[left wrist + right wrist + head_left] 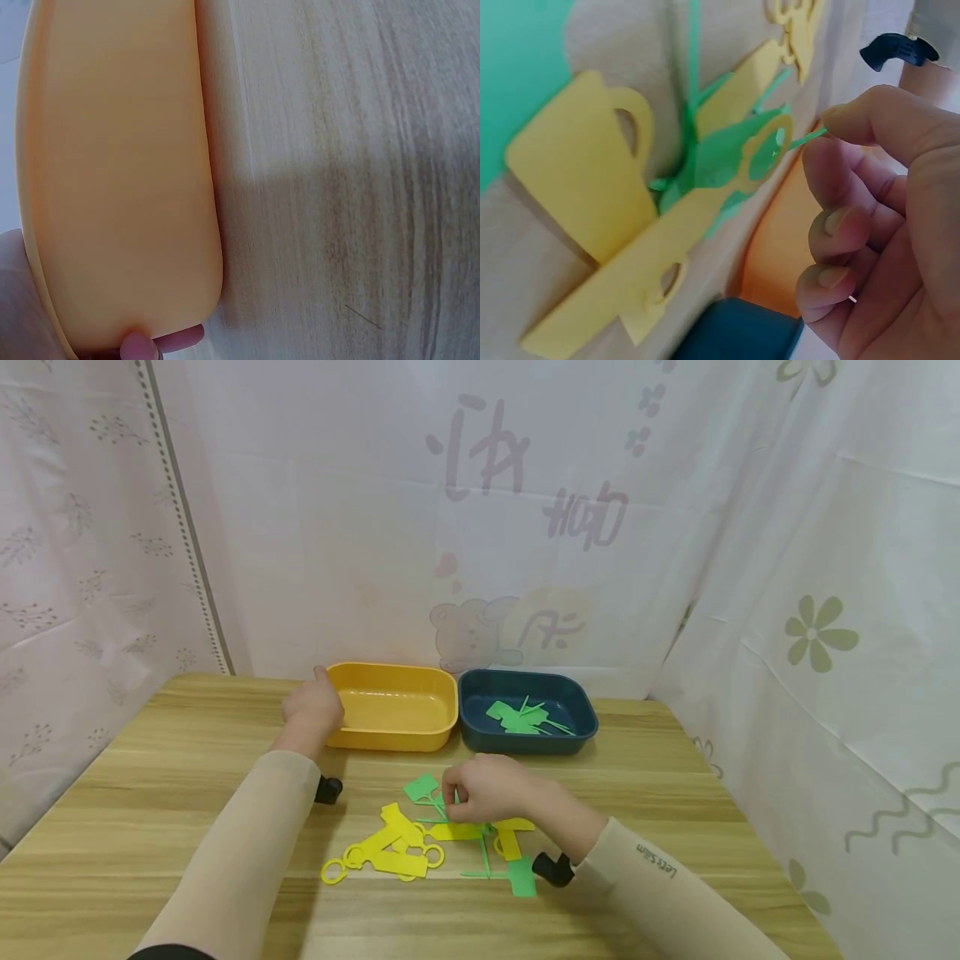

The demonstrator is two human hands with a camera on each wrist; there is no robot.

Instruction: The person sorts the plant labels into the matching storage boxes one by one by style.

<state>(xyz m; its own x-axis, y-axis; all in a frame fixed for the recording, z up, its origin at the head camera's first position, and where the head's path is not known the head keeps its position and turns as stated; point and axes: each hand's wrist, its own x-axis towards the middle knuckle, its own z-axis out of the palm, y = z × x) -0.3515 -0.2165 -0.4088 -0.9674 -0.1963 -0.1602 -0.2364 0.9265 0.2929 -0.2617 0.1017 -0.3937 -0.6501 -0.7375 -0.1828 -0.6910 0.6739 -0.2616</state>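
Observation:
My left hand point(313, 703) grips the left end of the orange-yellow bin point(390, 742); in the left wrist view its fingertips point(140, 346) curl against the bin's outer wall point(124, 172). My right hand point(489, 788) is over the pile of tags on the table. Between thumb and forefinger it pinches the thin stem of a green plant label point(810, 138), whose blade lies partly behind a yellow ring tag point(630, 270). Several yellow ring tags point(401, 863) and green labels point(421, 787) overlap in the pile. Another green label point(522, 877) lies nearest me.
A dark blue bin point(525, 743) stands against the orange-yellow bin's right side, with several green labels point(517, 718) inside. Wood-grain table point(187, 760) surrounds them. Printed white curtains point(337, 527) hang behind and at both sides.

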